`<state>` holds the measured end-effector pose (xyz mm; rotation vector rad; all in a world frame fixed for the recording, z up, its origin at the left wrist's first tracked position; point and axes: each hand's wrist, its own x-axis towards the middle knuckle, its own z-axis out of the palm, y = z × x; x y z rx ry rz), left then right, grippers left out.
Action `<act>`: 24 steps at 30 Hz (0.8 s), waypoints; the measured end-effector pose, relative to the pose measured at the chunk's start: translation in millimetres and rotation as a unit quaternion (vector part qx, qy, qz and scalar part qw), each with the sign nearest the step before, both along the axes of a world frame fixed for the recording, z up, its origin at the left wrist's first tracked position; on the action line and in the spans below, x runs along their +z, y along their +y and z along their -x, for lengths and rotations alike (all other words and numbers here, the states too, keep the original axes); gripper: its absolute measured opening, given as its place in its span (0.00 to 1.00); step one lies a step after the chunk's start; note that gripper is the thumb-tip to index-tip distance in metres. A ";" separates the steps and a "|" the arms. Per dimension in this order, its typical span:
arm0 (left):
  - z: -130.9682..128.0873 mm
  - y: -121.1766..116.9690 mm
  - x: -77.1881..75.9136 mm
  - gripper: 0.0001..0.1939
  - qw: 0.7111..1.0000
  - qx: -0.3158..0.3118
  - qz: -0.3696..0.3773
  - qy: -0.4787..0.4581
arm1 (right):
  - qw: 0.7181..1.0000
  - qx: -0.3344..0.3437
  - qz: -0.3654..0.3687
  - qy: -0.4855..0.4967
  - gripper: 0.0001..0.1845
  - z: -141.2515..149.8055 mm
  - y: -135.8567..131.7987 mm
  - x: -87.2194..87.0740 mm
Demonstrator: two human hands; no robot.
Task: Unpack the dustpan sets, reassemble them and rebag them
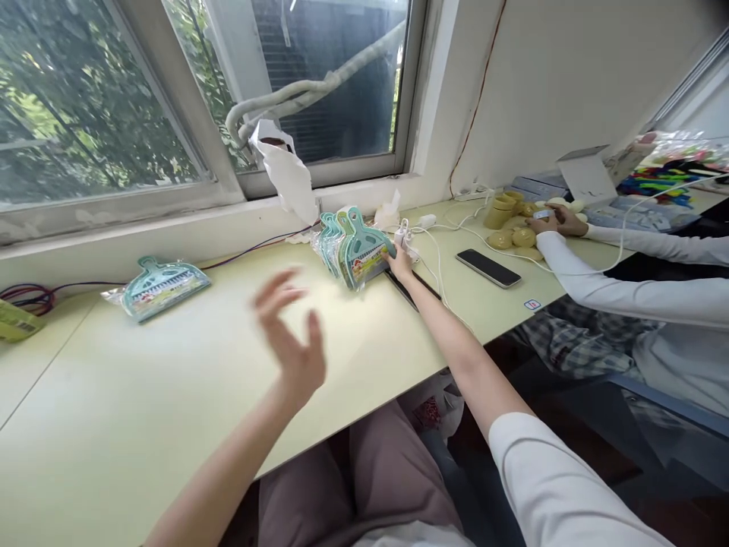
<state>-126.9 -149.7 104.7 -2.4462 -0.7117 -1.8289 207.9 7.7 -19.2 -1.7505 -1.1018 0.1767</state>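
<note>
My right hand [399, 262] grips the right edge of the front one in a cluster of teal mini dustpan and brush sets [364, 254], each in clear plastic with a printed label. Several more stand upright just behind it, partly hidden. My left hand [293, 334] is in the air above the table, blurred, its fingers apart and nothing in them. Another packed dustpan set [165, 287] lies flat at the left, near the window sill. A dark phone [407, 289] lies partly under my right forearm.
Another phone [488, 267] lies to the right, among white cables [438, 254] and a charger [405, 232]. At the right, a co-worker's hands [555, 220] handle a small item beside yellow round things [515, 237]. Wires [34, 296] run along the wall.
</note>
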 end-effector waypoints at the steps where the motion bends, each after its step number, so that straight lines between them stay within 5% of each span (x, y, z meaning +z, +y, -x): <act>1: -14.2 0.3 -9.7 0.15 0.998 -0.016 0.003 0.058 | 1.000 0.002 0.006 -0.006 0.27 0.3 -0.5 -0.7; 5: -80.4 20.9 -68.3 0.17 0.928 -0.061 0.019 0.367 | 1.000 0.020 0.010 -0.014 0.26 -0.9 -0.9 -3.1; 9: -120.0 68.9 -108.0 0.22 0.899 -0.035 0.059 0.432 | 1.000 0.021 -0.019 0.001 0.25 -2.0 -0.1 -5.4; 14: -124.2 106.7 -112.7 0.21 0.907 0.023 0.116 0.404 | 0.995 0.020 -0.073 0.069 0.30 -2.8 0.3 -8.0; 24: -123.6 108.6 -115.8 0.20 0.915 0.030 0.124 0.383 | 0.970 0.022 -0.125 0.207 0.21 -10.5 1.1 -6.7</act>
